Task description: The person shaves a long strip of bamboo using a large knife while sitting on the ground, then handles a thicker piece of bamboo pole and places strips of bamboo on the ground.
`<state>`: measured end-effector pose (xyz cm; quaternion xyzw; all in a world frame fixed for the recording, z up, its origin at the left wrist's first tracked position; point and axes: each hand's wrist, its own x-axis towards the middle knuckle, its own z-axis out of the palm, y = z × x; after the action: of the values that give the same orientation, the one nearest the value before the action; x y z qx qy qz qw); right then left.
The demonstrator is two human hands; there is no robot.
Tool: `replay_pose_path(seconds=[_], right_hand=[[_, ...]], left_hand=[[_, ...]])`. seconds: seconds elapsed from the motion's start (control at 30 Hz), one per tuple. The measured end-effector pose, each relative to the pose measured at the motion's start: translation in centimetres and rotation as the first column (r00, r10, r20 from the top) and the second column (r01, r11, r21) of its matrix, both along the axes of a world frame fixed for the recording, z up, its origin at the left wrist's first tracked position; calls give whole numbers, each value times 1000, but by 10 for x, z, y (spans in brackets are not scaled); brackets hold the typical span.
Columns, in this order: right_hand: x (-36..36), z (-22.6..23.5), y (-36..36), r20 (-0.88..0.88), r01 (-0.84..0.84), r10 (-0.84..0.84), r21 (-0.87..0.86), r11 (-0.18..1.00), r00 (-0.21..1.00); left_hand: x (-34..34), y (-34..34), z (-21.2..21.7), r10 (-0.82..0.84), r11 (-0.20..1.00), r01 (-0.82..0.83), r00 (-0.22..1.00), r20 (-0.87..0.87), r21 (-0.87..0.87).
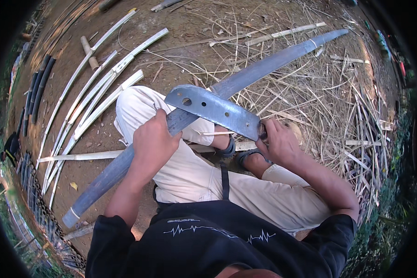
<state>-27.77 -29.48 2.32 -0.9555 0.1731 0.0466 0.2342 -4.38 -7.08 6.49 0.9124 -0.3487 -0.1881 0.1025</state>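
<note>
A long dark grey bamboo pole [264, 65] lies slantwise across my lap, from low on the left to the far right. My left hand [155, 143] is closed around it near my raised knee. My right hand [279, 139] grips the handle of a broad machete [213, 109], whose wide grey blade has several round holes and a rounded end. The blade points left and lies over the pole, just beyond my left hand. Whether its edge touches the pole, I cannot tell. The pale round end of the handle [293, 133] shows past my right fingers.
Pale split bamboo strips [97, 95] lie on the ground to the left, with a short round stick [89, 52] among them. Shavings and thin slivers [301, 92] litter the right side. Dark poles [41, 88] and a stack of dark bamboo [32, 194] are at the far left.
</note>
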Motion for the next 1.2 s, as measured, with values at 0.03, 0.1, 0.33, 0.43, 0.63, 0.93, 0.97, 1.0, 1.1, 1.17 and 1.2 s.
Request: replay_pose_path(seconds=[0.03, 0.1, 0.33, 0.43, 0.63, 0.93, 0.97, 1.0, 1.1, 1.17, 1.2], right_hand=[[-8, -5, 3, -7, 27, -27, 28, 999, 1000], [-23, -11, 10, -22, 62, -60, 79, 995, 998], [-53, -54, -18, -43, 76, -79, -57, 995, 996], [-56, -63, -68, -124, 378, -387, -90, 921, 914], [-61, -60, -64, 27, 85, -81, -183, 979, 996], [-95, -80, -152, -24, 488, -505, -220, 845, 863], [-93, -74, -137, -37, 476, -488, -169, 863, 872], [-90, -72, -125, 2, 361, -367, -194, 912, 930], [-88, -80, -115, 146, 101, -63, -266, 959, 987], [-91, -89, -126, 189, 116, -66, -271, 955, 980], [-96, -87, -135, 82, 249, -236, -261, 933, 968]], left_hand=[[-6, -9, -9, -15, 1000, 16, 999, -38, 11], [-18, -23, -26, -24, 999, 28, 993, -115, 31], [-48, -39, -60, -53, 997, 36, 957, -284, -63], [-51, -47, -66, -3, 1000, 5, 942, -336, 5], [-52, -47, -68, 18, 1000, -17, 915, -403, 6], [-69, -7, -68, 49, 997, -8, 844, -535, 79], [-72, -4, -69, 58, 997, -25, 851, -522, 69], [-71, -4, -69, 68, 996, -27, 844, -533, 84], [-69, 4, -63, 82, 989, -1, 837, -541, 148], [-67, 17, -53, 69, 979, 38, 859, -507, 199], [-65, 26, -49, 76, 978, 36, 856, -511, 205]])
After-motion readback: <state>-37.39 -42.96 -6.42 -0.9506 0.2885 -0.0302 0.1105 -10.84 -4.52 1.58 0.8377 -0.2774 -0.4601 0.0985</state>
